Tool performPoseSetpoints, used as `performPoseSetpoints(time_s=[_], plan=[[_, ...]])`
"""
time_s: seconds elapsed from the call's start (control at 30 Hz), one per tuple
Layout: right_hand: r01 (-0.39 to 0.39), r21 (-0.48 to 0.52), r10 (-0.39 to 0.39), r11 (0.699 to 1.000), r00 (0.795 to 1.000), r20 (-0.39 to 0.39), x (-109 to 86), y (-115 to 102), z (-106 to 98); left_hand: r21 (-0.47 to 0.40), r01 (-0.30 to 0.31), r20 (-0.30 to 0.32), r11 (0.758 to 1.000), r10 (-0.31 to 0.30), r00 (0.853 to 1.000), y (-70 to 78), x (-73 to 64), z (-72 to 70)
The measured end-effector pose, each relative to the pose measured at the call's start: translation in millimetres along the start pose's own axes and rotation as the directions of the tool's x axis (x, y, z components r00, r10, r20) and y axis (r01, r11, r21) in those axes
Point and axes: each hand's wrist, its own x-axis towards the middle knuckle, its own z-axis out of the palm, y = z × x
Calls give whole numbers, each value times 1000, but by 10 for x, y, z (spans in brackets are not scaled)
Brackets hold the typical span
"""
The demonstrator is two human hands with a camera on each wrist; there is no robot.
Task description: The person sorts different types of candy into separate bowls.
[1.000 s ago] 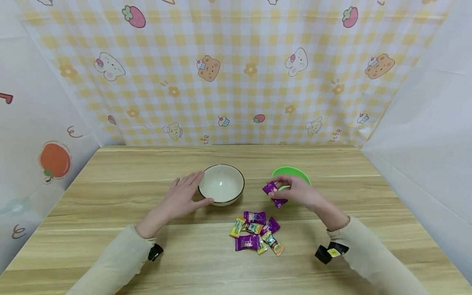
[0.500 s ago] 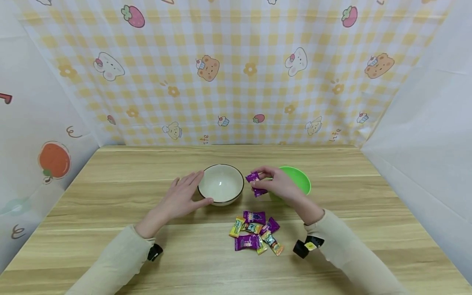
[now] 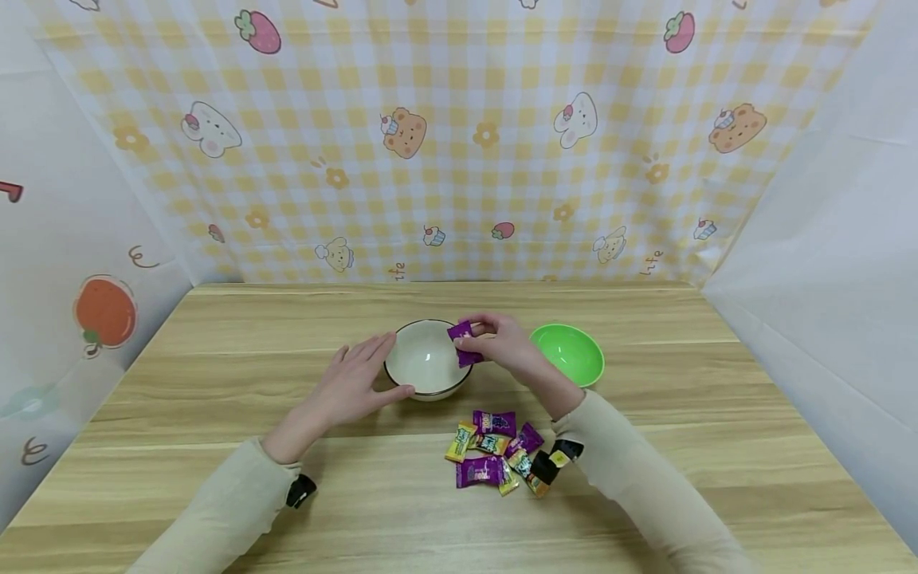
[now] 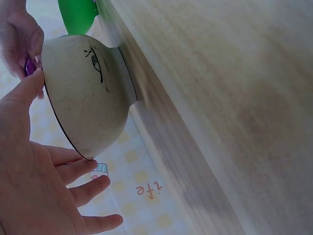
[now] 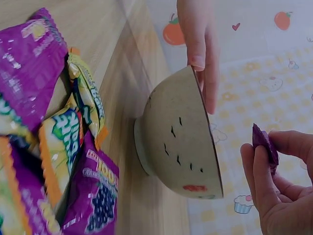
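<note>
My right hand (image 3: 511,349) pinches a purple wrapped candy (image 3: 464,344) between thumb and fingers. In the head view this candy overlaps the right part of a cream bowl (image 3: 421,360) with a dark rim. The right wrist view shows the candy (image 5: 265,146) above the level of the bowl's rim. My left hand (image 3: 353,388) rests against the bowl's left side with fingers spread and nearly straight. Its thumb and fingertips touch the rim, as the left wrist view shows. The bowl's inside, where visible, is bare.
A green bowl (image 3: 571,356) stands to the right of the cream one. In front lies a pile of purple candies (image 3: 495,422) and yellow candies (image 3: 460,442); my right wrist camera (image 3: 545,467) overlaps its right edge. A patterned curtain (image 3: 459,159) hangs behind the wooden table (image 3: 344,510).
My right hand has carried the purple candy leftward from in front of the green bowl to the cream bowl's right rim. The left hand has stayed in place.
</note>
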Motion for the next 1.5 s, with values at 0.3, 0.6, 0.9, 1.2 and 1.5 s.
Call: performPoseSetpoints(time_s=[0.3,0.6,0.9,1.2,1.5], plan=[[11,15,-11,1000,999,39,114,3,108,-8,0,8,1000,0,1000,3,-6,-10],[49,3,-49,999,995,83,88,5,116,-18,-1,6,1000,1,1000,-3,2,-4],[109,-84,-99,990,989,114,-51,-5,-25,-24,3,4,1000,-2,1000,-10,3,5],[225,-171,-179,959,951,251,-251,82,-252,-15,-7,-1,1000,7,1000,-10,-2,6],[318,-314,-221,895,925,308,-391,273,-348,-20,4,4,1000,-4,1000,-14,5,9]])
